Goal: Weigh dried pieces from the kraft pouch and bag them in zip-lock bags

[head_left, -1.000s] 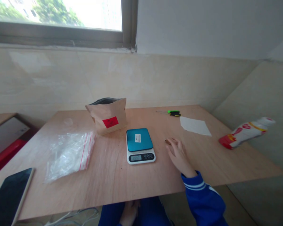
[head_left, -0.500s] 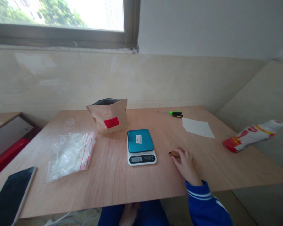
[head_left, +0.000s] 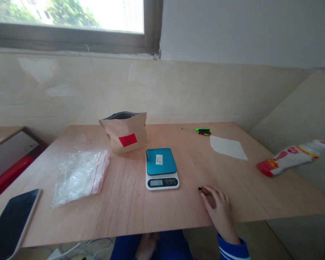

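My right hand [head_left: 219, 211] rests near the front edge of the wooden table, its fingers closed round a small brown tube [head_left: 205, 190] with a dark end that points left. What exactly the tube is, I cannot make out. To the left of this hand stands a white kitchen scale [head_left: 161, 169] with a blue plate, nothing on it, and its display lit. Down in my lap is my left hand [head_left: 147, 246], its fingers mostly hidden under the table edge. Behind the scale, a brown paper pouch [head_left: 128, 131] with a red label stands with its top open.
Clear zip bags [head_left: 79, 177] and a phone [head_left: 14, 220] lie on the left. Two screwdrivers [head_left: 203, 131] and a white paper sheet [head_left: 229, 147] are at the back right. A red and white bottle [head_left: 289, 159] leans at the right. White cables [head_left: 83, 249] hang below the table.
My right hand has drawn back toward the front edge and slightly right, with the brown tube still in it. The scale's display went from full segments to what looks like a zero reading.
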`<act>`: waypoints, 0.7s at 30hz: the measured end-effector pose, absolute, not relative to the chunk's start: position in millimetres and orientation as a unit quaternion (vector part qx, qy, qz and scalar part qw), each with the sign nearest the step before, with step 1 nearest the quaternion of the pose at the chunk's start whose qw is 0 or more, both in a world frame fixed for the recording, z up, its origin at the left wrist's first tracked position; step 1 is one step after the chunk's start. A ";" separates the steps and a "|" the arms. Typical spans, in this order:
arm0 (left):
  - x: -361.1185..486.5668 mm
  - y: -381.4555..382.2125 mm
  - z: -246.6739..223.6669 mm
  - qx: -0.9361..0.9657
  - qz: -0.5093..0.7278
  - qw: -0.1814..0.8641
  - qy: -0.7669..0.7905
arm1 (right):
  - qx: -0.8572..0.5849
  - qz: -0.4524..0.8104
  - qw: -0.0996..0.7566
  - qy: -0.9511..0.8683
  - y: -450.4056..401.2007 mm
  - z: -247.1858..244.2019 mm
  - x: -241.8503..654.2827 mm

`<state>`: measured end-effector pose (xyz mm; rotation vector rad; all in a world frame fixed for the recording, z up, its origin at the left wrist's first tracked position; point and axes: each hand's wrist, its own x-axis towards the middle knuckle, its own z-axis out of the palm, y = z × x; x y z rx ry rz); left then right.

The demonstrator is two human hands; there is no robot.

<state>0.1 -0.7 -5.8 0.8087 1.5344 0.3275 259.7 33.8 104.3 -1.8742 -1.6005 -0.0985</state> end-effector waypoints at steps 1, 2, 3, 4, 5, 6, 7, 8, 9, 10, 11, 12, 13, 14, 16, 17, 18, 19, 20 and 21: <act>0.0 -1.0 -6.5 0.359 0.153 0.636 0.666 | -0.717 -0.038 0.331 -0.613 34.0 104.4 258.8; -0.2 -1.4 -7.4 0.363 0.162 0.636 0.662 | -0.717 -0.040 0.332 -0.612 34.3 104.6 258.2; -0.3 -1.8 -8.4 0.368 0.169 0.635 0.658 | -0.718 -0.043 0.333 -0.610 34.6 104.6 257.9; -0.6 -2.1 -9.4 0.371 0.173 0.635 0.654 | -0.719 -0.046 0.333 -0.608 34.8 104.6 257.9; -0.9 -2.3 -10.3 0.374 0.176 0.636 0.652 | -0.719 -0.048 0.334 -0.608 35.1 104.4 258.1; -1.2 -2.5 -10.9 0.376 0.178 0.636 0.650 | -0.718 -0.049 0.334 -0.608 35.2 104.0 258.4; -1.6 -2.7 -11.3 0.378 0.180 0.635 0.649 | -0.717 -0.050 0.334 -0.610 35.3 103.5 258.8; -1.9 -2.9 -11.5 0.379 0.181 0.635 0.648 | -0.715 -0.050 0.333 -0.612 35.2 102.9 259.2; -2.3 -3.0 -11.4 0.381 0.182 0.635 0.647 | -0.714 -0.049 0.332 -0.614 34.9 102.3 259.6; -2.6 -3.2 -11.1 0.383 0.183 0.635 0.646 | -0.715 -0.050 0.331 -0.614 34.4 101.7 259.8; -2.8 -3.2 -10.7 0.384 0.184 0.635 0.645 | -0.718 -0.050 0.329 -0.612 33.7 101.3 259.9; -2.9 -3.3 -10.3 0.384 0.185 0.635 0.644 | -0.720 -0.052 0.329 -0.609 33.0 101.5 259.7; -2.9 -3.3 -10.0 0.385 0.186 0.635 0.644 | -0.722 -0.054 0.329 -0.606 32.4 102.4 259.2; -2.9 -3.3 -9.6 0.385 0.187 0.635 0.643 | -0.723 -0.056 0.331 -0.604 32.2 104.4 258.4; -2.6 -3.2 -9.2 0.385 0.189 0.637 0.641 | -0.717 -0.052 0.338 -0.608 34.1 113.1 255.3; -2.5 -3.2 -9.0 0.385 0.189 0.638 0.640 | -0.706 -0.045 0.345 -0.617 37.1 120.2 252.8; -2.3 -3.3 -9.0 0.385 0.189 0.639 0.638 | -0.692 -0.035 0.353 -0.629 41.7 129.0 249.5; -2.1 -3.3 -9.0 0.384 0.189 0.641 0.637 | -0.674 -0.023 0.359 -0.645 48.4 139.4 245.4; -1.8 -3.3 -9.0 0.383 0.190 0.643 0.636 | -0.653 -0.010 0.364 -0.664 57.0 150.8 240.2; -1.6 -3.3 -8.9 0.382 0.190 0.644 0.634 | -0.637 0.002 0.363 -0.680 67.7 162.7 234.1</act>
